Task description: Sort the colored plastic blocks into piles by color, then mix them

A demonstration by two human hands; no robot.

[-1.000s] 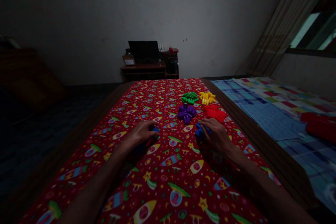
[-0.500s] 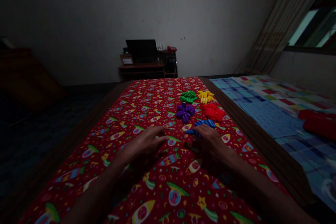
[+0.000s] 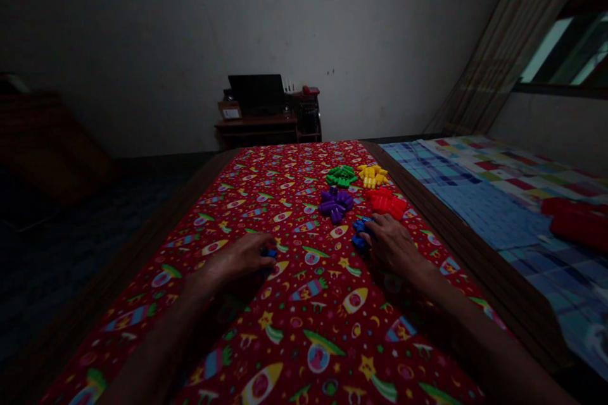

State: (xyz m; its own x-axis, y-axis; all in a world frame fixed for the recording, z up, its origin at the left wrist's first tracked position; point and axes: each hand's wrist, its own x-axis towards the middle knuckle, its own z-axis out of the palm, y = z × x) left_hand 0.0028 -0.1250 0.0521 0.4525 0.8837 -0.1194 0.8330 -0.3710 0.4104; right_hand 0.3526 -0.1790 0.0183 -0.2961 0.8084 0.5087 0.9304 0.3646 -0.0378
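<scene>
On the left side of the red cloth, my left hand (image 3: 244,256) has its fingers closed around a small blue plastic piece (image 3: 270,253), whose end shows past the fingertips. My right hand (image 3: 394,243) is bent over the pile of blue plastic pieces (image 3: 361,231), fingertips gripping at its right side and hiding part of it. Just behind lie a pile of purple pieces (image 3: 335,204) and a pile of red pieces (image 3: 387,204). Green pieces (image 3: 341,176) and yellow pieces (image 3: 373,175) form two piles farther back. Their exact kind is too small to tell.
A red cloth (image 3: 313,323) printed with rockets and stars covers the table. To the right is a bed surface with a blue checked cover (image 3: 489,215) and a red item (image 3: 577,224). A desk (image 3: 256,123) with a black screen (image 3: 256,93) stands against the far wall.
My left hand has moved left and now holds a blue piece. My right hand has shifted slightly right and farther back onto the blue pile; the blue piece formerly at its fingers is gone from there.
</scene>
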